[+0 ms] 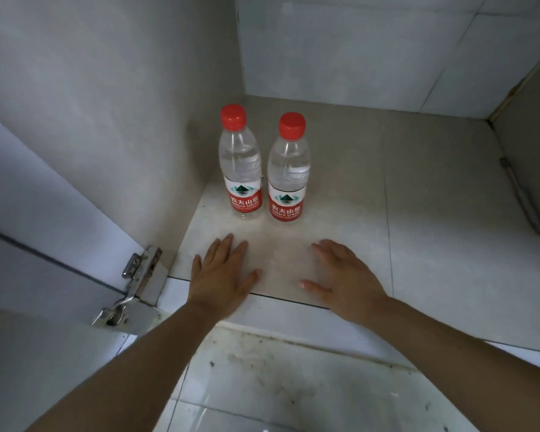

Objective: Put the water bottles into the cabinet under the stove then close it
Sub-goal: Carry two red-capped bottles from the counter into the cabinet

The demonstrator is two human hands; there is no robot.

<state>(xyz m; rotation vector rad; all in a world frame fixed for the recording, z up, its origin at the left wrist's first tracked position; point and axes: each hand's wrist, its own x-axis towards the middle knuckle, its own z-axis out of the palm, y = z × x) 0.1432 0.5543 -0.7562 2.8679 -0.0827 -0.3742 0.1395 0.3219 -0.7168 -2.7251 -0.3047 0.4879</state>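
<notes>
Hands: left hand [222, 272] and right hand [345, 280] flat, palms down, holding nothing
Contact: seemingly resting on pale tiled cabinet floor [418, 213]

Tiled cabinet floor [418, 198] w/ left bottle [242, 169] & right bottle [289, 176] upright, side by side.

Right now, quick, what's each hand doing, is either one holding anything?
Left hand: open, fingers straight and spread, holding nothing.
Right hand: open, fingers relaxed, holding nothing.
</notes>
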